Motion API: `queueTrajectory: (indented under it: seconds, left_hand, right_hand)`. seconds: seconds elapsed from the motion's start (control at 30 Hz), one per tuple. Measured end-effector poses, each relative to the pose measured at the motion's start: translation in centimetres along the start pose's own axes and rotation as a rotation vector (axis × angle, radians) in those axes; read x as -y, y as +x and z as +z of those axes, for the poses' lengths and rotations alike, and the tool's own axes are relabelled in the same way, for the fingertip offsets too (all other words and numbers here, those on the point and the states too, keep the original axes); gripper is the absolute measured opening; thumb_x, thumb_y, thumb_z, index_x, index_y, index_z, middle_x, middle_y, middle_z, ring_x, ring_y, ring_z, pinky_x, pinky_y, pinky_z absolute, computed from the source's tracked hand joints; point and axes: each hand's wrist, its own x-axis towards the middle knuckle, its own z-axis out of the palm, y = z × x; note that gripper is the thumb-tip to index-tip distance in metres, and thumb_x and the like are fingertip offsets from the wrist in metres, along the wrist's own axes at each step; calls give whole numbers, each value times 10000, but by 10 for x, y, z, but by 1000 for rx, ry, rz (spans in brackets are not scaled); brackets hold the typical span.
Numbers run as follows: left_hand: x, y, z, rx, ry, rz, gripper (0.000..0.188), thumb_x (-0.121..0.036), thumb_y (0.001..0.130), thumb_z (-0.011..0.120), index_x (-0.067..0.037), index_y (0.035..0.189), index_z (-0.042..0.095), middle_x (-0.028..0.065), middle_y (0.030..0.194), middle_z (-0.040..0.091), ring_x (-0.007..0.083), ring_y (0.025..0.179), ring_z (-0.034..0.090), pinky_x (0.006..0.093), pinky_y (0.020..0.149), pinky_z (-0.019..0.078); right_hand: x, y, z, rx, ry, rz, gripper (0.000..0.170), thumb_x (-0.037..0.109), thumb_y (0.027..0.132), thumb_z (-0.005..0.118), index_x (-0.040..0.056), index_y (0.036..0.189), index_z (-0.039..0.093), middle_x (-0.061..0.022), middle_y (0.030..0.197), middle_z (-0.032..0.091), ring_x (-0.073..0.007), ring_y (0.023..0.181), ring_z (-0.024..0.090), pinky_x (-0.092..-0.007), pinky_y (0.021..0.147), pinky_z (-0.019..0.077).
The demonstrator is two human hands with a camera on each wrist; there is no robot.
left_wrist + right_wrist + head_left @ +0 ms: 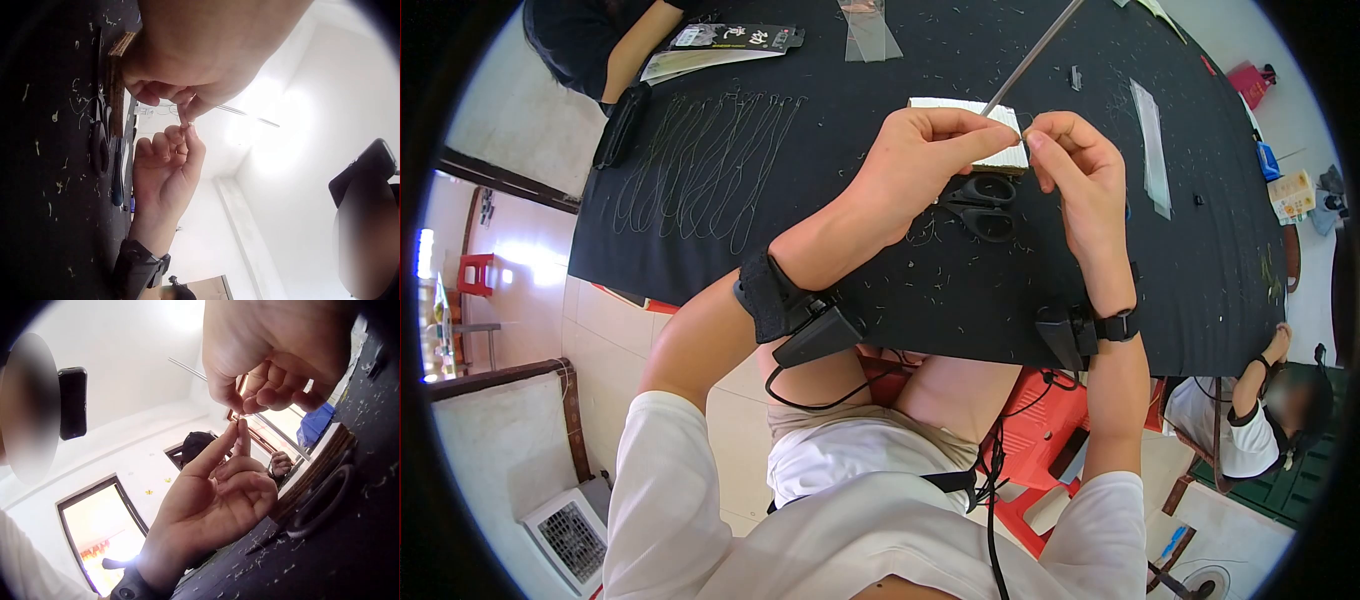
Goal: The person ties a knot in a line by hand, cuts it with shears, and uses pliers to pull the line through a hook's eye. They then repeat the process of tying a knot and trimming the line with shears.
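Over the table, my left hand [915, 160] and right hand [1090, 185] meet fingertip to fingertip. Each pinches a tiny thin piece [238, 417] between thumb and forefinger; its kind cannot be told at this size. Just beyond the fingertips lies a white-topped corrugated cardboard block [945, 103], partly hidden by the left hand. From it a slim metal rod [1035, 57] rises at a slant. Black-handled scissors [982, 222] lie beneath the hands, near the block's front edge. A dark-handled tool [117, 181] shows beside the scissors in the left wrist view.
Looped thin lines [700, 170] are laid in a row at the left on the black tablecloth [960, 310]. Printed packaging [735, 37] and clear plastic sleeves [1155, 150] lie farther out. Small clippings are scattered about. Another person's arm [635, 55] rests at the far left.
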Motion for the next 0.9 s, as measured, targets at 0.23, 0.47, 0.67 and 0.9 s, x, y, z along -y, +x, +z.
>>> queueTrajectory:
  seconds: [0.23,0.47,0.67,0.9]
  left_hand:
    - [-1,-1,0,6,-13,-1,219,-195,811,620,-33,956,648,29,886,636,56,769,534,187,669,389]
    - [-1,-1,0,10,25,16,210,-201,803,625,-34,926,660,22,836,630,54,725,513,189,650,378]
    - [-4,-3,0,-25,48,27,200,-193,794,631,-37,916,663,21,825,626,59,731,515,193,653,383]
    - [-3,-3,-1,-48,5,18,191,-190,794,628,-44,913,663,16,816,621,62,733,511,198,666,387]
  right_hand:
    - [0,0,0,8,9,-6,124,154,824,596,47,883,613,27,694,561,-15,583,457,-155,488,333]
    - [0,0,-1,28,1,-2,114,149,821,595,53,879,614,31,697,560,-15,588,459,-153,495,337]
    - [1,0,1,31,26,25,121,158,820,598,54,879,615,25,705,567,-18,604,473,-151,499,342]
    - [3,0,3,47,19,-18,140,144,792,637,56,899,619,14,745,596,-21,642,517,-138,512,364]
